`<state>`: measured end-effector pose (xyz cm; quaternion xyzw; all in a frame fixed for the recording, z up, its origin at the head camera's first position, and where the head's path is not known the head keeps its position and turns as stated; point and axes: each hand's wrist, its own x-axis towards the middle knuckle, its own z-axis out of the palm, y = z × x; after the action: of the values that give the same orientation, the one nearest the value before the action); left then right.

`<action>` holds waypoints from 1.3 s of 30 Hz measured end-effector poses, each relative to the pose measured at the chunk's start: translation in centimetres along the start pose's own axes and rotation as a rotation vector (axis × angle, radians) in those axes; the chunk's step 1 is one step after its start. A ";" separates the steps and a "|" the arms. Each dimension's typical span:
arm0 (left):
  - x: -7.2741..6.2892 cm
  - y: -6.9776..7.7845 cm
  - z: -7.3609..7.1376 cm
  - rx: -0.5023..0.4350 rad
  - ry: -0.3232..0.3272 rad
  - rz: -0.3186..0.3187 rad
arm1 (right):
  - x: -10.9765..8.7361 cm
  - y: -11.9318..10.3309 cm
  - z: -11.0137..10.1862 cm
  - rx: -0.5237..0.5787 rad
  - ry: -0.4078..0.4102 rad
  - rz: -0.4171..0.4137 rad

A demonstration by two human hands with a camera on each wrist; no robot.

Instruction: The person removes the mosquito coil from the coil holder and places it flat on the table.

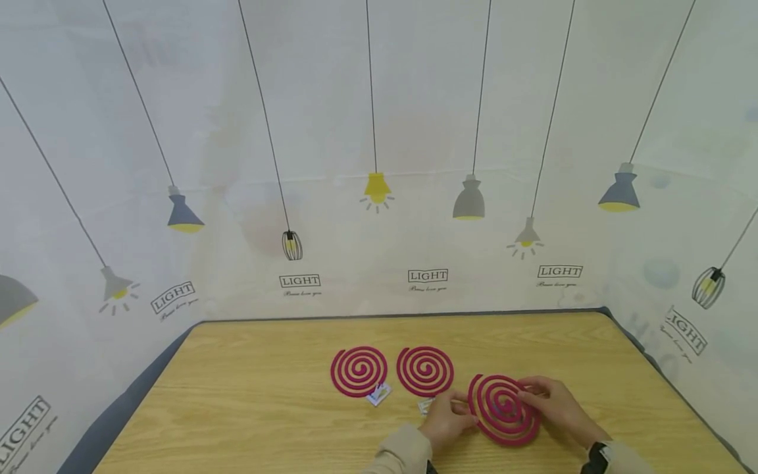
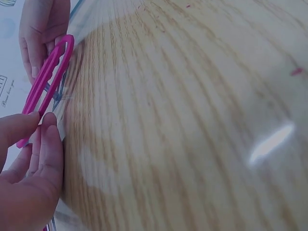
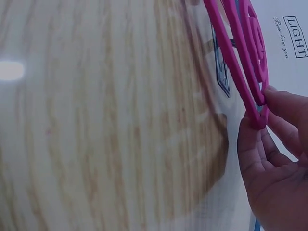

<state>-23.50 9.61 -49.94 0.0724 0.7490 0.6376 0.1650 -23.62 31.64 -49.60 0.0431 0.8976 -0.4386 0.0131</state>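
A magenta spiral mosquito coil (image 1: 505,403) is held tilted up at the right front of the table, its flat face showing in the head view. My left hand (image 1: 445,419) pinches its left edge between thumb and fingers. At the opposite edge, my right hand (image 1: 556,405) grips it with the thumb on the near face. Both wrist views show the coil nearly edge-on, the left wrist view with the coil (image 2: 40,84) between the two hands. Two similar coils, a left one (image 1: 360,369) and a middle one (image 1: 426,368), lie flat farther back.
A small white printed packet (image 1: 379,394) lies at the front edge of the left coil. Another packet (image 1: 425,405) is partly hidden by my left hand. Pink crumbs (image 2: 297,71) dot the wooden table (image 1: 249,395). A lamp-printed cloth (image 1: 331,230) hangs around the back and sides.
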 end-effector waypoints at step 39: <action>0.3 0.1 1.1 -0.132 0.096 -0.047 | -0.8 0.3 -0.7 0.103 0.003 -0.015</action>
<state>-23.40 10.69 -50.06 0.0132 0.7140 0.6842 0.1482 -22.77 32.31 -49.41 0.0375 0.8742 -0.4842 0.0061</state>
